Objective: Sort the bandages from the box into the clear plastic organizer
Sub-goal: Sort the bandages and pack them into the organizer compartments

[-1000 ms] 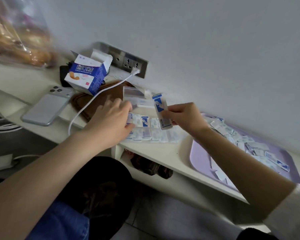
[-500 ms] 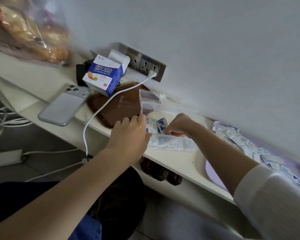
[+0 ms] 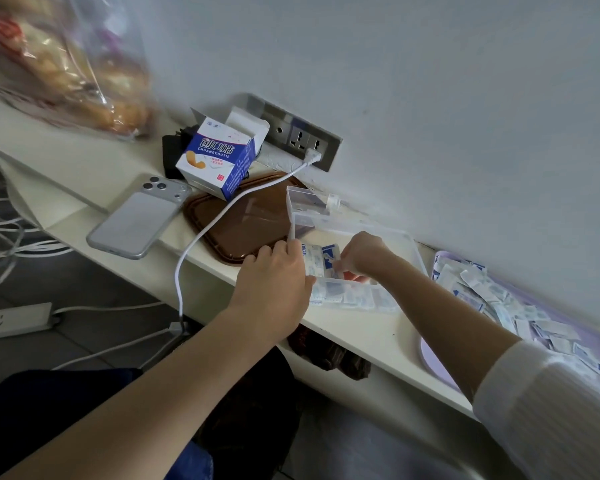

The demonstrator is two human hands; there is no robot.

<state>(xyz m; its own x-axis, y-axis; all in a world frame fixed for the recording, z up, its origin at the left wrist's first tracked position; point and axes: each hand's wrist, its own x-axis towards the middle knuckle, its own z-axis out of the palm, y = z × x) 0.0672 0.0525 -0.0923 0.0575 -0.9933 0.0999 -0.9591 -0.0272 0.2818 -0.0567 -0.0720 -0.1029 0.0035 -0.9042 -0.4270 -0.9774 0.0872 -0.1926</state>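
The clear plastic organizer (image 3: 404, 239) lies on the white shelf with its lid (image 3: 303, 202) raised at the far left. Rows of wrapped bandages (image 3: 355, 297) fill its near compartments. My left hand (image 3: 274, 282) grips the organizer's near left edge. My right hand (image 3: 362, 254) reaches down inside it and pinches a blue-and-white bandage (image 3: 328, 259) among the ones lying there. The open blue-and-white bandage box (image 3: 219, 157) stands at the back left. A heap of loose bandages (image 3: 492, 296) lies on the lilac tray (image 3: 430, 355) to the right.
A brown tray (image 3: 246, 223) sits under the box, with a silver phone (image 3: 139, 216) to its left. A white charging cable (image 3: 201, 237) runs from the wall socket (image 3: 302, 138) over the shelf edge. A plastic bag (image 3: 63, 60) stands far left. A power strip (image 3: 13, 320) lies on the floor.
My right hand has lowered the bandage it held up into the organizer. The left hand stayed at the organizer's left edge. The camera swung left.
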